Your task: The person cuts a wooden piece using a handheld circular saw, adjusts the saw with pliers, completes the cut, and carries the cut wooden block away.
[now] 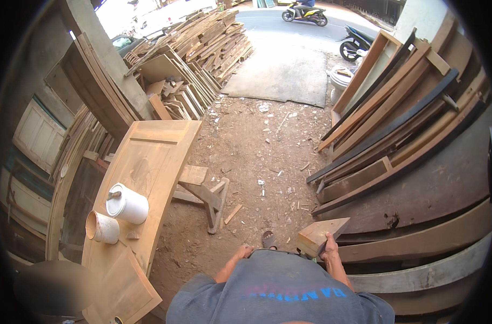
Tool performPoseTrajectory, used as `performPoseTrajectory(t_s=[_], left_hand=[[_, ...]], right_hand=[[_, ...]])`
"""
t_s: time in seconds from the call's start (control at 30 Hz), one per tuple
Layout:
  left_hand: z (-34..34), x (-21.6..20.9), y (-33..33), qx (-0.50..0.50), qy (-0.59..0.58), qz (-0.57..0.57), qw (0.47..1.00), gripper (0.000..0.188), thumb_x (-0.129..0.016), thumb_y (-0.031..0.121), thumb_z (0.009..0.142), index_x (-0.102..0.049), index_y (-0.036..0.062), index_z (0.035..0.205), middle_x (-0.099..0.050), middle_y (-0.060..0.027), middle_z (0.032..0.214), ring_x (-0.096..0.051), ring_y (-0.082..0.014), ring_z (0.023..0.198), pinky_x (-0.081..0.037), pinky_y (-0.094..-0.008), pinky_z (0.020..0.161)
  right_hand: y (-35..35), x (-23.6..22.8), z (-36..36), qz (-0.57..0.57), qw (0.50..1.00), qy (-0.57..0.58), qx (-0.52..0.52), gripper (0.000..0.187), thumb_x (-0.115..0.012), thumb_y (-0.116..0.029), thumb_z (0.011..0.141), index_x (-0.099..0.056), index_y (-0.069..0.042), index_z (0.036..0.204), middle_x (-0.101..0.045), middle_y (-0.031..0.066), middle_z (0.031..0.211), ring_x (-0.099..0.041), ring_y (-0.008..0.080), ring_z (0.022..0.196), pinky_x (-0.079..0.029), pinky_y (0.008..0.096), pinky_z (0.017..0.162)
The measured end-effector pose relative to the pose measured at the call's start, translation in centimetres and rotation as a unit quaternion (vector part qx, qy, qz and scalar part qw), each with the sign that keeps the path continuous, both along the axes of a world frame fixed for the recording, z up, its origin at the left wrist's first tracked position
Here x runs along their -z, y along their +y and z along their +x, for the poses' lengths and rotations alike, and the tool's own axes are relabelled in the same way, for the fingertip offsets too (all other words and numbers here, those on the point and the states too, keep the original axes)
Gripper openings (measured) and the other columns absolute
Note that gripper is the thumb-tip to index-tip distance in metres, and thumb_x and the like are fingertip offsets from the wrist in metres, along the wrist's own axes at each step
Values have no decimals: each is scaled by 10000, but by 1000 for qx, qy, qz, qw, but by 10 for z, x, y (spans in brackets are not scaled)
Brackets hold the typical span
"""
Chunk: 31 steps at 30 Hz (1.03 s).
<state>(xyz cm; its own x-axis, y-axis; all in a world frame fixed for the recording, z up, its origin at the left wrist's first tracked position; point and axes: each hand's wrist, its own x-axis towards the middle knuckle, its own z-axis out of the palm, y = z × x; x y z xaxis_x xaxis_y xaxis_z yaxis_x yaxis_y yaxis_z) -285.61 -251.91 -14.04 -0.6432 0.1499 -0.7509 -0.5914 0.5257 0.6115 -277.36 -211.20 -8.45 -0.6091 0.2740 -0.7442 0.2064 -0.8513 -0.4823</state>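
Note:
My right hand [330, 247] grips a pale brown wooden block [317, 234] by its right end, in front of my body. The block has a broad flat top and a pointed far corner. At my left side hangs my left hand [245, 251], its fingers curled in and nothing showing in them. Left of it, a wooden door panel [165, 141] lies on a trestle [209, 201]. On the panel stand a white bucket [132, 204] with a brush across its lid and a smaller open tub [103, 228]. A loose board [125, 289] lies at the panel's near end.
Long timbers and curved dark boards [386, 108] lean along the right. Stacked planks [213, 40] rise at the far left, beyond old doors [39, 132]. Wood scraps litter the dirt floor [262, 156]. Past a flat sheet [281, 73], a motorbike [304, 16] is on the road.

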Motion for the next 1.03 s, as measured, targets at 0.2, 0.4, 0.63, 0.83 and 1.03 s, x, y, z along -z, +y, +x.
performPoseTrajectory(t_s=[0.2,0.4,0.63,0.83,1.03], left_hand=[[-223,-81,59,-19,61,63,996,438,-643,337,937,-623,-2,1214,-677,-78,991,-629,-162,777,-512,-309,655],[-356,-114,120,-38,62,187,980,490,-627,325,982,-526,17,1349,-679,-80,1086,-633,-133,841,-518,-274,709],[-472,-87,150,-23,-15,201,979,480,-623,322,976,-524,56,1362,-686,-59,1096,-639,-123,821,-498,-260,700],[-569,-120,173,-53,-34,181,982,683,-685,420,922,-416,71,1445,-665,-109,1163,-651,-177,908,-519,-318,764],[-664,-159,179,-187,-77,394,897,995,-703,582,879,-163,163,1601,-359,-212,1546,-452,-332,1361,-361,-595,1074]], right_hand=[[7,-67,-121,-16,997,31,75,602,-612,-354,947,-470,14,1402,-578,195,1346,-613,376,1185,-519,561,983],[31,-38,-244,21,997,-31,72,628,-638,-304,943,-443,67,1410,-577,206,1338,-628,386,1162,-537,542,971],[62,-27,-423,65,995,-78,-8,634,-679,-278,919,-459,83,1392,-591,208,1332,-639,350,1156,-536,512,974],[69,-57,-608,85,987,-93,-100,574,-726,-324,881,-584,74,1268,-651,183,1221,-674,297,1020,-557,447,882],[34,-85,-771,95,964,7,-249,546,-735,-353,873,-625,56,1218,-681,149,1153,-683,274,957,-547,439,885]])
